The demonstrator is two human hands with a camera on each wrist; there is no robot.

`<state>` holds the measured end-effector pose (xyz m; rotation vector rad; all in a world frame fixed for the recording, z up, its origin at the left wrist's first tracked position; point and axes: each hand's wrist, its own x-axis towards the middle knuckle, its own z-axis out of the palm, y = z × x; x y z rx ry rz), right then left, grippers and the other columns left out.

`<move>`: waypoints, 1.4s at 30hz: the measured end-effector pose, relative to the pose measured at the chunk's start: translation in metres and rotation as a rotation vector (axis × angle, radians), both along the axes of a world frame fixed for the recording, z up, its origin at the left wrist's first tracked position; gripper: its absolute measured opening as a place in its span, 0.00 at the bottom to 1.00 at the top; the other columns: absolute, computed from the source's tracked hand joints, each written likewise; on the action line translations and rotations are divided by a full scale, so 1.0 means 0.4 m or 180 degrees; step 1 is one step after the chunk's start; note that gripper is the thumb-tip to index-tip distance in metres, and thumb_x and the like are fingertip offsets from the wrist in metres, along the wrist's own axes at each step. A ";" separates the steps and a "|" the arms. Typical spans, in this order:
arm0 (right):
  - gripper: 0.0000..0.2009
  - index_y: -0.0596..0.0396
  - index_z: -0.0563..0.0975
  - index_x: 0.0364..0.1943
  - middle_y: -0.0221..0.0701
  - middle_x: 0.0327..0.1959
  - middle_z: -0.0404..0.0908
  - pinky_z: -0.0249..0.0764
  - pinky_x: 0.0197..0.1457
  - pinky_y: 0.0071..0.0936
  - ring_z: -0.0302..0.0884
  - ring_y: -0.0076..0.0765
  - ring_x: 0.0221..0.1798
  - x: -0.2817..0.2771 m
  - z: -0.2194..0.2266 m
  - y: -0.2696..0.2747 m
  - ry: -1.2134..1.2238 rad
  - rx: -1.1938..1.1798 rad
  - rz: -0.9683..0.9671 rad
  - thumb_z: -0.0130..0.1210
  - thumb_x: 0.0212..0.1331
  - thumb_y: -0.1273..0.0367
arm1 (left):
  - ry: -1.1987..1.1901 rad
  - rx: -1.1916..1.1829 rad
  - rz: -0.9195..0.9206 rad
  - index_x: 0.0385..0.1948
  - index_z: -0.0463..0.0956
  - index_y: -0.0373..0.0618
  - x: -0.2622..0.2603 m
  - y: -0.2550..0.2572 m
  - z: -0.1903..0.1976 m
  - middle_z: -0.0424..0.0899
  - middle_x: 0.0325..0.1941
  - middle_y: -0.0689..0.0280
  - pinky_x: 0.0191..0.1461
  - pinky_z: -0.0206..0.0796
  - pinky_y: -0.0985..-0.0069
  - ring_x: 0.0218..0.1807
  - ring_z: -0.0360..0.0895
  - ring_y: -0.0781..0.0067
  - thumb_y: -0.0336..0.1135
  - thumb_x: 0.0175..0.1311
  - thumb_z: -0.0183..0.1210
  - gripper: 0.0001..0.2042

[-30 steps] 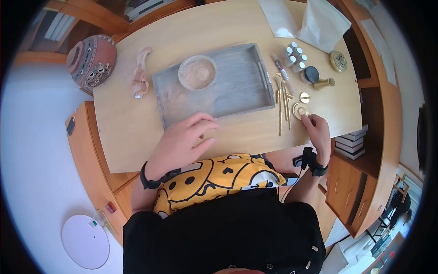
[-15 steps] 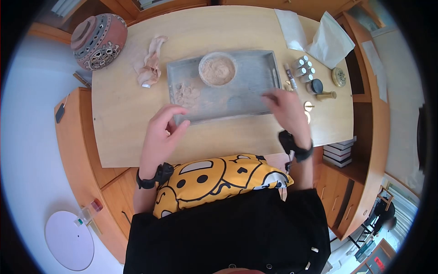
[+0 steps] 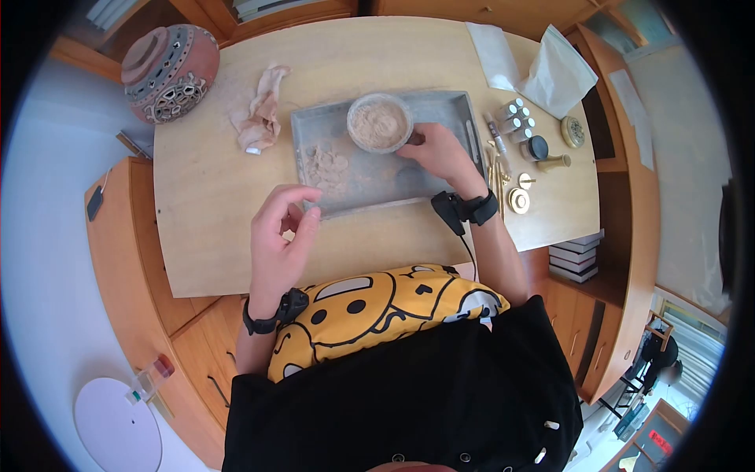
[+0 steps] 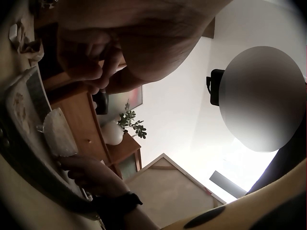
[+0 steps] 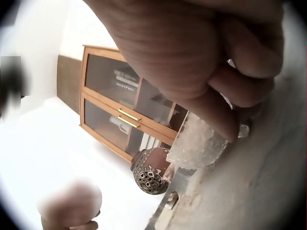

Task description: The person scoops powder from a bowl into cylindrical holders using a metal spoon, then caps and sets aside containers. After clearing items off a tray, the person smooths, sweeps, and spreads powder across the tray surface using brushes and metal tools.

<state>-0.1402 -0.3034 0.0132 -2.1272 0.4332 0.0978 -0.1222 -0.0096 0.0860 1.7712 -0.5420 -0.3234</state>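
Note:
A clear textured glass bowl (image 3: 356,141) filled with beige powder (image 3: 381,122) stands in the grey wooden tray (image 3: 438,110). My right hand (image 3: 447,157) holds the bowl at its lower right side. In the right wrist view the thumb lies against the faceted wall of the bowl (image 5: 196,143), and the fingers curl in close by. Over the tray's front left corner hovers my left hand (image 3: 277,232), with loosely bent fingers and nothing in them. Crumbly powder (image 3: 324,167) lies spread in the tray's left part.
Right of the tray lie thin gold-coloured tools (image 3: 495,175), a round gold-coloured piece (image 3: 519,200), small white-capped jars (image 3: 515,118) and a dark-lidded jar (image 3: 535,148). A crumpled cloth (image 3: 263,118) lies to the left. Beyond it, at the table's far left, stands a patterned pot (image 3: 173,75).
My right hand has left the gold-coloured pieces on the right, crossed leftward over the tray and taken hold of the bowl. The left hand has drawn back slightly to the left.

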 end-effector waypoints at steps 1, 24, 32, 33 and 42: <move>0.14 0.64 0.83 0.38 0.42 0.30 0.85 0.76 0.41 0.33 0.83 0.41 0.34 -0.001 0.005 -0.005 -0.0007 -0.0006 -0.0003 0.63 0.51 0.66 | 0.0008 0.0005 0.0008 0.44 0.77 0.39 -0.002 -0.003 0.006 0.79 0.42 0.67 0.30 0.63 0.86 0.26 0.67 0.87 0.21 0.62 0.58 0.09; 0.16 0.64 0.76 0.44 0.38 0.34 0.85 0.65 0.22 0.17 0.71 0.20 0.22 0.003 0.060 0.011 0.0337 0.1808 -0.0311 0.47 0.69 0.61 | 0.0115 -0.0050 -0.0058 0.44 0.77 0.40 -0.005 0.002 0.004 0.78 0.39 0.70 0.30 0.63 0.85 0.27 0.66 0.87 0.22 0.63 0.58 0.09; 0.16 0.63 0.77 0.39 0.41 0.29 0.84 0.69 0.23 0.20 0.74 0.23 0.21 -0.001 0.082 -0.019 0.0095 0.1969 -0.0328 0.47 0.68 0.62 | 0.0466 -0.0037 -0.0074 0.52 0.74 0.41 -0.006 0.006 0.002 0.78 0.42 0.71 0.32 0.62 0.87 0.29 0.69 0.88 0.23 0.64 0.58 0.15; 0.15 0.63 0.77 0.39 0.42 0.29 0.84 0.69 0.23 0.20 0.74 0.23 0.21 -0.003 0.105 -0.030 0.0091 0.2153 -0.0394 0.47 0.67 0.62 | 0.0467 -0.0038 -0.0071 0.52 0.74 0.41 -0.006 0.007 0.001 0.78 0.42 0.71 0.32 0.62 0.87 0.29 0.69 0.88 0.23 0.64 0.58 0.15; 0.16 0.64 0.77 0.39 0.42 0.29 0.84 0.70 0.27 0.19 0.74 0.23 0.22 -0.006 0.220 -0.125 0.0145 0.2315 -0.0239 0.49 0.66 0.62 | 0.0549 -0.0054 -0.0095 0.52 0.74 0.40 -0.007 0.004 -0.005 0.79 0.42 0.70 0.31 0.62 0.87 0.28 0.68 0.89 0.23 0.64 0.58 0.15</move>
